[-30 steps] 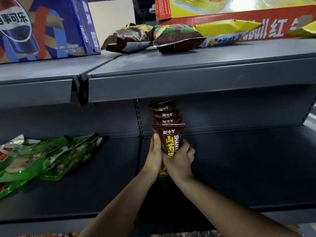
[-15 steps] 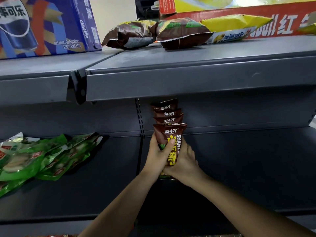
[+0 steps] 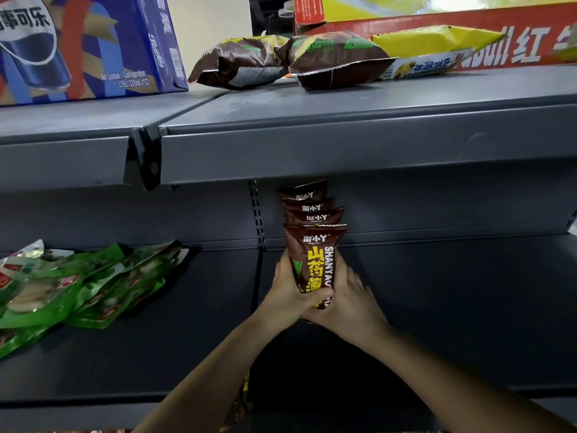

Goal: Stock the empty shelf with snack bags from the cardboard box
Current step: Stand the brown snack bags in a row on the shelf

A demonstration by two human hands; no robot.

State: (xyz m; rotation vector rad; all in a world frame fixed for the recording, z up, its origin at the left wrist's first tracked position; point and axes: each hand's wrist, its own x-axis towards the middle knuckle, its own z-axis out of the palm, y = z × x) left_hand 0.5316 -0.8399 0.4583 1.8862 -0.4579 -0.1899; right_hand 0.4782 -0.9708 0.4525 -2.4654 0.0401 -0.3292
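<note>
I am holding the front snack bag (image 3: 313, 260) upright between both hands at the left end of the dark lower shelf (image 3: 437, 307), just in front of a row of matching bags (image 3: 312, 210) running back toward the far wall. My left hand (image 3: 288, 295) is curling round its lower left side, thumb lying across the front. My right hand (image 3: 349, 298) is wrapping the lower right edge, though I cannot tell how its far fingers are lying. The bag is looking light, puffy and slick, so I am judging a low, gentle grip on both sides safest. The metal shelf is looking smooth and flat, running wide to the right. Green packets (image 3: 78, 285) are lying to the left.
</note>
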